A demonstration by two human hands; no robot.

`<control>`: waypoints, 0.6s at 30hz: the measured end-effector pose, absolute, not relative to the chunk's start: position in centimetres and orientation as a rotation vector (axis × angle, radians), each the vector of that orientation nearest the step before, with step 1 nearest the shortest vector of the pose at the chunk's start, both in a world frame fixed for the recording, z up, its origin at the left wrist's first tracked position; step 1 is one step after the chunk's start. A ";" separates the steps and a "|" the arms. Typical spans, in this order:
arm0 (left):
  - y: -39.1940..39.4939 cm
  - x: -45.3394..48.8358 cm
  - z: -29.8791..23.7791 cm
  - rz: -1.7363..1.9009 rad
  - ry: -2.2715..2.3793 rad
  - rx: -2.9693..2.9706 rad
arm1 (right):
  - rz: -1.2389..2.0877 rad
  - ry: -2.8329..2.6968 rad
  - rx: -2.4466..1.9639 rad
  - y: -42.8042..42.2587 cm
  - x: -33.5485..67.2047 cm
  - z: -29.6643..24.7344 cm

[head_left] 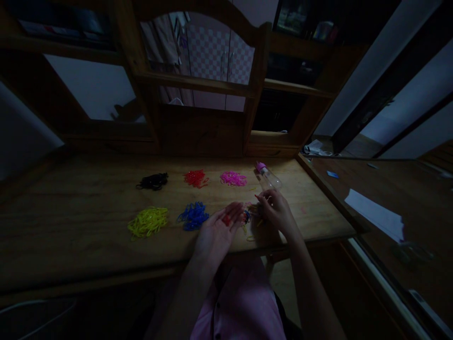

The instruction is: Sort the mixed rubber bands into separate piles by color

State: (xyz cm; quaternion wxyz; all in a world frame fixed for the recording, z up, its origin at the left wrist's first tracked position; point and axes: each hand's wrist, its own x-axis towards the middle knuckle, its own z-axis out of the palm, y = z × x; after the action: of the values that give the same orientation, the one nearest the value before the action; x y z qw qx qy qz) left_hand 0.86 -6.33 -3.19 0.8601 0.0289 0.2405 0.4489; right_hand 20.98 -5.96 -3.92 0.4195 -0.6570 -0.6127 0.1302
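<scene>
My left hand (219,226) lies palm up and open near the desk's front edge, with a few small red bands (226,219) resting on the palm. My right hand (274,208) is pinched over a small mixed heap of bands (249,215) just right of it; what the fingertips hold is too small to name. Sorted piles lie on the wooden desk (88,222): black (153,181), red (196,178), pink (233,178), yellow (147,221) and blue (193,216).
A clear bottle with a pink cap (268,176) lies behind my right hand. A wooden hutch with shelves (198,85) rises at the desk's back. To the right stands a second surface with white paper (375,213). The room is dim.
</scene>
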 end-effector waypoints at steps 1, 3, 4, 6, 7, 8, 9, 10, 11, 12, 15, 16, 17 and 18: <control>-6.4 1.0 -3.2 0.948 0.482 0.072 | 0.366 -1.498 -1.616 -6.3 20.6 -3.5; -6.5 1.5 -3.0 0.945 0.450 0.079 | 0.453 -1.462 -1.552 -7.2 19.3 -2.5; -6.5 1.8 -2.9 0.934 0.440 0.076 | 0.482 -1.474 -1.529 -7.8 18.5 -1.9; -6.7 2.4 -2.6 0.897 0.419 0.071 | 0.479 -1.570 -1.504 -9.0 16.4 -0.8; -6.7 2.6 -2.5 0.879 0.414 0.068 | 0.464 -1.619 -1.495 -9.5 15.5 -0.3; -6.8 2.8 -2.4 0.868 0.416 0.062 | 0.451 -1.650 -1.473 -10.0 14.7 0.1; -6.7 2.8 -2.4 0.869 0.419 0.055 | 0.436 -1.653 -1.455 -10.4 14.1 0.4; -6.6 2.6 -2.3 0.877 0.425 0.045 | 0.412 -1.628 -1.445 -10.7 13.8 0.6; -6.3 2.3 -2.3 0.893 0.435 0.026 | 0.377 -1.579 -1.444 -10.9 13.8 0.6; -5.9 1.7 -2.2 0.914 0.447 0.000 | 0.326 -1.515 -1.457 -11.0 14.0 0.5; -3.6 -0.9 -1.8 0.997 0.492 -0.093 | 0.153 -1.326 -1.522 -10.7 16.0 -0.9; -2.5 -1.9 -1.6 1.037 0.514 -0.110 | 0.131 -1.286 -1.538 -10.4 16.9 -1.6; -1.3 -2.8 -1.3 1.092 0.534 -0.112 | 0.139 -1.254 -1.549 -10.1 17.8 -2.4; -0.1 -3.6 -1.0 1.161 0.571 -0.102 | 0.172 -1.215 -1.559 -9.8 18.6 -3.2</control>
State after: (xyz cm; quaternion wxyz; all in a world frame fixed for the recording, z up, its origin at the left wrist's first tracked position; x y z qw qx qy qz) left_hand -3.61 -0.10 -0.97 0.7967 -0.0477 0.2659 0.5407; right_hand 18.64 -9.76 -3.23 0.5471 -0.6578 -0.5126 0.0724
